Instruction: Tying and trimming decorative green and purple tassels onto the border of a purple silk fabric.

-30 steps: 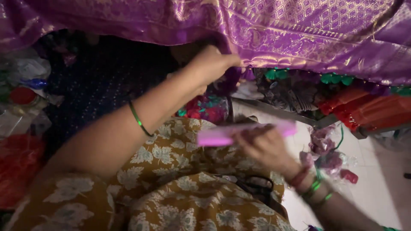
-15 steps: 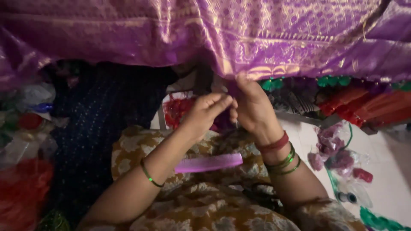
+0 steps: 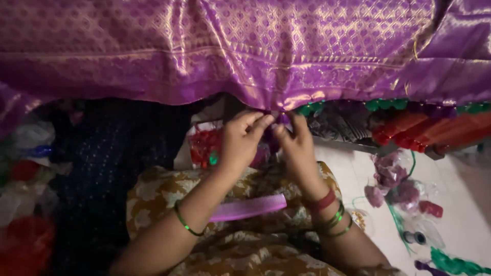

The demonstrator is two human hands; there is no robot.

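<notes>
Dim light falls on a pale tiled floor (image 3: 460, 214) from three to five o'clock, with dark blue dotted cloth (image 3: 102, 153) at nine and blurred clutter (image 3: 25, 204) beyond it.

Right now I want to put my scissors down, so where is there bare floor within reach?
The pale floor between the patterned yellow lap and the purple tassel bundles is bare. Past them lie clear plastic packets and green thread. The far left, by red bags, is crowded. Both hands pinch the purple silk hem.

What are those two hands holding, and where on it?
Both hands, left and right, pinch the lower edge of the purple-and-gold cloth, where it gathers.
</notes>
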